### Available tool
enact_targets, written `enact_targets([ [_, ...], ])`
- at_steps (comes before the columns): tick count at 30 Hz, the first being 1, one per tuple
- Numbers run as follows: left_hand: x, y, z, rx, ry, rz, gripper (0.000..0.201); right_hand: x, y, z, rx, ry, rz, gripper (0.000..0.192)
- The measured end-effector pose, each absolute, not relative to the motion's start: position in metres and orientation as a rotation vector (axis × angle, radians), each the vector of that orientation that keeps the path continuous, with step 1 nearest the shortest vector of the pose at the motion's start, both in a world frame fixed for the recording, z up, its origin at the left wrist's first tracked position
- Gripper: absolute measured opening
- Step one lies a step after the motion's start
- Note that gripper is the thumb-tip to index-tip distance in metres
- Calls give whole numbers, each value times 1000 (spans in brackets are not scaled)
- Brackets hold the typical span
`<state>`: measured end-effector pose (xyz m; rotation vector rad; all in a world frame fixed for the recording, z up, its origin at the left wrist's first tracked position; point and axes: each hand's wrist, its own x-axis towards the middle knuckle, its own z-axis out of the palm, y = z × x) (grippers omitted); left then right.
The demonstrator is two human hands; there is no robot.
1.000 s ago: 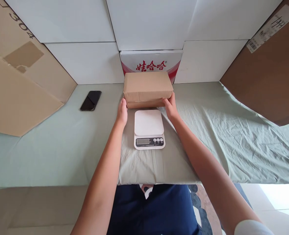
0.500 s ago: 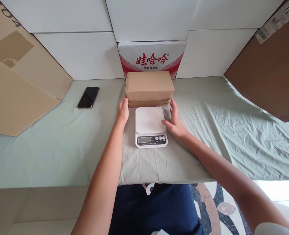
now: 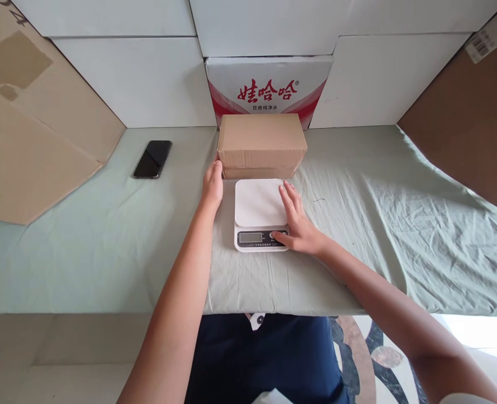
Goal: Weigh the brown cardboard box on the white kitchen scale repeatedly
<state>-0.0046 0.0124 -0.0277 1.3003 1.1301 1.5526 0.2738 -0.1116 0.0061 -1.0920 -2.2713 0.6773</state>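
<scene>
On the cloth lies a white digital kitchen scale (image 3: 259, 203) with a flat square platform, a small grey display and round buttons. My right hand (image 3: 299, 224) is at its right edge, fingers spread along the platform and the thumb on a button of the dark panel. Directly behind the scale sits a closed brown cardboard box (image 3: 261, 133). My left hand (image 3: 213, 182) rests against the box's lower left corner, thumb at the front edge; the other fingers are partly hidden, and the hand looks open, not wrapped round anything.
A black smartphone (image 3: 152, 159) lies on the green cloth (image 3: 83, 247) to the left. White panels and a red-and-white printed carton (image 3: 269, 84) stand at the back. Large cardboard sheets (image 3: 41, 146) flank the left side, and brown cardboard (image 3: 467, 123) the right.
My right hand has moved from beside the cardboard box down toward me onto the scale's right side, its thumb now on the button panel. My left hand stays by the box.
</scene>
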Motion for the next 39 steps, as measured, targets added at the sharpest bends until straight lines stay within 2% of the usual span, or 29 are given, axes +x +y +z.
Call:
enact_targets([
  [14,1,7,-19,1322,1165,1553,65,274,-112,17,-1191,-2311,771,118],
  [21,0,8,-21,1314,1201,1547,65,273,-115,24,-1248,-2330,817,108],
  [25,-1,9,-23,1306,1193,1554,64,276,-114,17,-1183,-2149,875,110],
  [32,-1,11,-25,1274,1158,1558,63,302,-55,-8,-1170,-1419,997,79],
  [35,-2,12,-26,1263,1152,1565,60,299,-17,-7,-1198,-1284,1099,71],
  [39,-4,13,-28,1250,1168,1558,57,275,7,-1,-1105,-1322,1021,56],
])
